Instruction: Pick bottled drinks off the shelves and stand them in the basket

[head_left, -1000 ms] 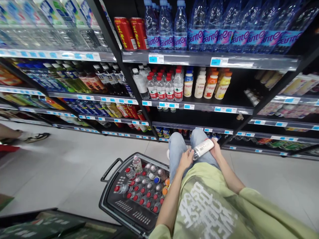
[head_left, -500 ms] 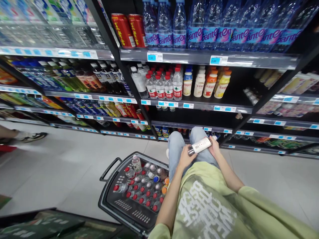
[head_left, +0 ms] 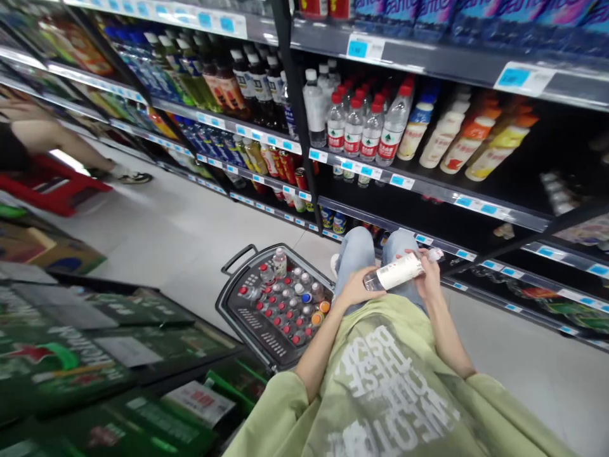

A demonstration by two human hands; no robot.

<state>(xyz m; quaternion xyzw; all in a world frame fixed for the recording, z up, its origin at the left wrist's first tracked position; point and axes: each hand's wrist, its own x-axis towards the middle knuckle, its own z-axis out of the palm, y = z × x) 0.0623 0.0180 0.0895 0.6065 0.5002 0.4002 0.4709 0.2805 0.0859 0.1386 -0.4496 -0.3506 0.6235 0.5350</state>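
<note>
A clear bottle with a white label (head_left: 398, 271) lies tilted across my lap, its pale cap end to the right. My left hand (head_left: 358, 289) is closed around its base end. Near the neck, my right hand (head_left: 431, 276) grips the other end, with some fingers hidden behind the bottle. Left of my knees, a black shopping basket (head_left: 227, 303) stands on the floor. Inside it are several upright bottles with red, white, blue and orange caps, and a few bottles lying or leaning at its far end.
Ahead, a shelf edge (head_left: 431, 190) carries red-capped water bottles (head_left: 353, 127) and milk drink bottles (head_left: 445, 136). Green cartons (head_left: 118, 368) are stacked at the lower left. Further left, a person's leg (head_left: 71, 143) shows beside a red stool (head_left: 52, 184).
My view has swung left and down, bringing the green cartons and red stool into sight. Both hands keep hold of the bottle, whose cap end now shows more clearly.
</note>
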